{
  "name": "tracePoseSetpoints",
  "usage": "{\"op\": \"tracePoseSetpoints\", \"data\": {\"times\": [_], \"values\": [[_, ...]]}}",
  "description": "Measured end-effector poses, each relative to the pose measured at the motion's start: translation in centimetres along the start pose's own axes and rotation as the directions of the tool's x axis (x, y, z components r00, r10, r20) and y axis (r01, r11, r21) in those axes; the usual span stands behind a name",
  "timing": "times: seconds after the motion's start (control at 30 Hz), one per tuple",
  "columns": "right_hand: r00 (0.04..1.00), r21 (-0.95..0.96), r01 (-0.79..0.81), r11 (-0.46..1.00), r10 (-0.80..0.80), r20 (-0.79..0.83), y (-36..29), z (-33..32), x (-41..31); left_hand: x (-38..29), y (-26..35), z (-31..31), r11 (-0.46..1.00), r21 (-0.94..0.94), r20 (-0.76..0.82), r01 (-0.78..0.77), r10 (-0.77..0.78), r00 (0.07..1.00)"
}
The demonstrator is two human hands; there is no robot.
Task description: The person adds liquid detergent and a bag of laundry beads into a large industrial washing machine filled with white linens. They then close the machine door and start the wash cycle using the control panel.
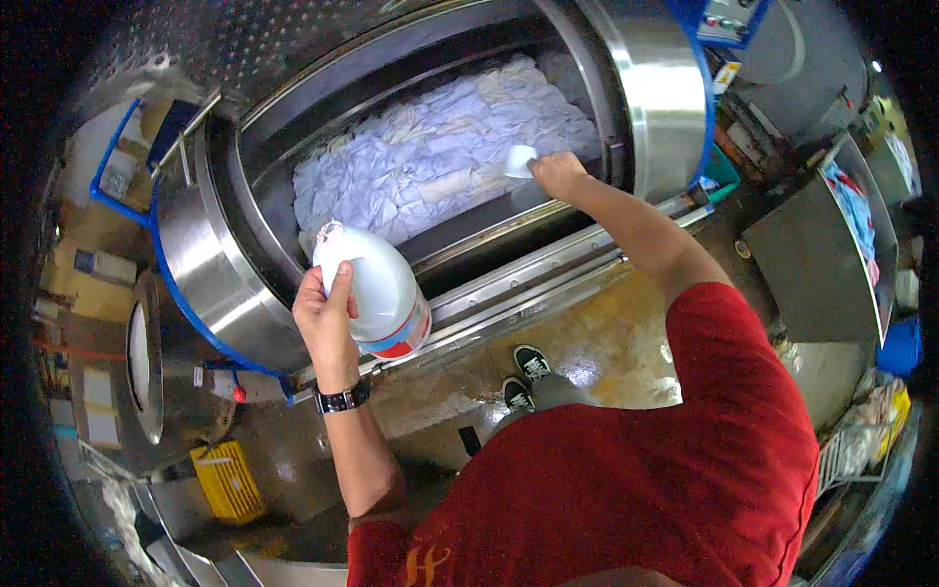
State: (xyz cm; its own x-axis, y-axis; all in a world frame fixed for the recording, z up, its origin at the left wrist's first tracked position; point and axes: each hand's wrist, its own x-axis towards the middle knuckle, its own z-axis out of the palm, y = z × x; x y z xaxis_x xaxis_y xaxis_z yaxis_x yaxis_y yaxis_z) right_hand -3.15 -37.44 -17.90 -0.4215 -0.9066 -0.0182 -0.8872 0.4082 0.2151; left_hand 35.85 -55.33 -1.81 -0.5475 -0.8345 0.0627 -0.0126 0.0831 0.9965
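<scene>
My left hand (326, 304) grips the handle of a large white plastic jug (381, 286) with a red and blue label. The jug is tilted, its mouth towards the machine opening. In my right hand (559, 174) is a small white cup (520, 161), held over the drum. Below both lies a heap of wet white and pale blue cloths (440, 147) inside an open stainless steel industrial washing machine (469, 301). What the cup contains is hidden.
Blue-edged curved steel housings (664, 88) flank the opening. A grey bin of laundry (814, 257) stands at right, beyond a green crate (722, 176). To the left a yellow plastic crate (227, 480) rests near the wet floor (601, 330).
</scene>
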Motion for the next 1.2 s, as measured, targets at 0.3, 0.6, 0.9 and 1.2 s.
{"op": "tracePoseSetpoints", "data": {"times": [0.3, 0.6, 0.9, 1.2], "values": [[0.939, 0.196, -0.222, 0.955, 0.264, -0.221, -1.3, -3.5, -3.2, -3.4, 4.9, 4.1, 0.998, -0.055, 0.212, 0.001, 0.011, 0.977], [0.813, 0.859, -0.072, -0.507, 0.469, 0.345, 2.7, -10.0, -10.3, -9.2, 8.0, 14.2, 0.991, -0.116, 0.410, 0.067, -0.014, 0.912], [0.911, 0.464, 0.094, -0.881, 0.265, 0.317, 15.5, -8.4, -34.4, -17.1, 10.5, 32.4, 0.990, -0.136, 0.413, 0.046, 0.014, 0.911], [0.693, 0.465, 0.042, -0.884, 0.361, 0.624, 32.6, 3.9, -50.1, -19.6, 6.4, 52.6, 0.923, -0.319, 0.556, 0.216, -0.002, 0.831]]}}
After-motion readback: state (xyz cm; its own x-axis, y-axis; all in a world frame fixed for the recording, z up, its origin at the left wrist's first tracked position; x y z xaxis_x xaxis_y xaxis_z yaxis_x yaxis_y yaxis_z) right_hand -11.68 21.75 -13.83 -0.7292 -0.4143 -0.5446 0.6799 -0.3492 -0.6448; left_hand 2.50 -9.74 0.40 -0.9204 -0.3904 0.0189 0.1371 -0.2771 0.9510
